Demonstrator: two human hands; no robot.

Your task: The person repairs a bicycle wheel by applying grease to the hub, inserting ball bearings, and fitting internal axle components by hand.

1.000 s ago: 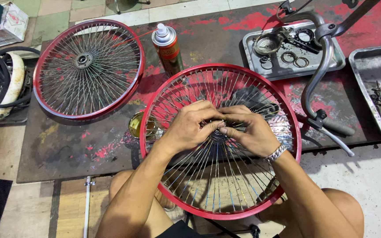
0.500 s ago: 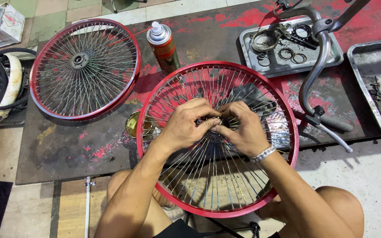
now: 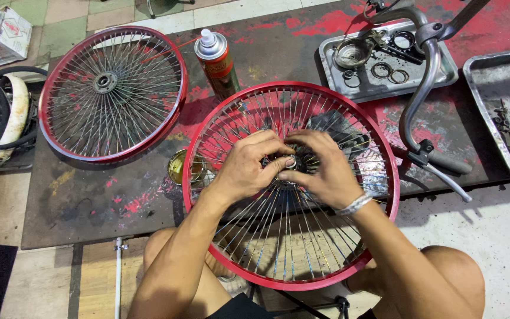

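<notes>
A red-rimmed bicycle wheel (image 3: 385, 177) with many thin spokes lies flat in front of me, above my knees. Both hands meet over its centre. My left hand (image 3: 249, 168) curls its fingers onto the dark hub (image 3: 290, 162) from the left. From the right, my right hand (image 3: 323, 171), with a metal bracelet on the wrist, pinches the same hub. The hub is mostly hidden under my fingers, so what the fingertips grip is unclear.
A second red wheel (image 3: 110, 91) lies at the left on a dark, red-stained mat (image 3: 90, 201). A spray can (image 3: 216, 59) stands between the wheels. Grey handlebars (image 3: 423, 100) and two metal trays (image 3: 385, 82) (image 3: 503, 118) with rings and small parts sit at the right. A small round tin (image 3: 179, 168) sits by the rim.
My view has shifted slightly. Both hands stay on the hub with small finger movements; the wheel has not visibly moved.
</notes>
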